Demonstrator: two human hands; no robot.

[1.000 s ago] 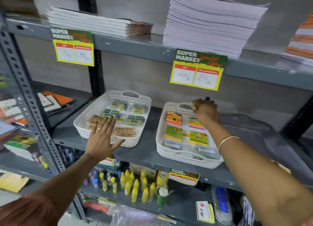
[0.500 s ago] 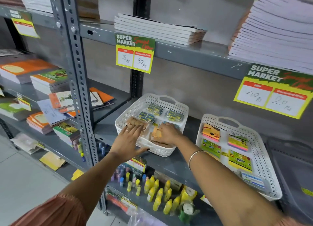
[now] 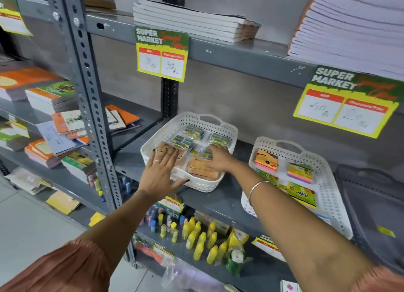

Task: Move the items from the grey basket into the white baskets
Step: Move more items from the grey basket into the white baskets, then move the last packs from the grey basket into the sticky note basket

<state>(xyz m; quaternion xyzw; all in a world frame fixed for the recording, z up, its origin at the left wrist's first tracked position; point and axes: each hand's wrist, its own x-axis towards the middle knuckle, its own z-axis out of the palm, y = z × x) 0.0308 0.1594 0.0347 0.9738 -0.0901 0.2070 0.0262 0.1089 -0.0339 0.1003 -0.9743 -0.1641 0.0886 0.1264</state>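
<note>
Left hand (image 3: pixel 157 178) open flat on left white basket (image 3: pixel 153 146); right hand (image 3: pixel 218 158) inside it, grip unclear. Second white basket (image 3: pixel 332 182) beside; grey basket (image 3: pixel 371 204) far right. Grey metal shelf (image 3: pixel 218 201), pale floor.

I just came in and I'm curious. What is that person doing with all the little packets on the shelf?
A person is sorting small shop items on a grey shelf. Both hands are in the left white basket: the left hand lies flat over the brown packets at its front, and the right hand rests on the orange boxes. The right white basket holds colourful packs. The grey basket sits at the far right.
</note>
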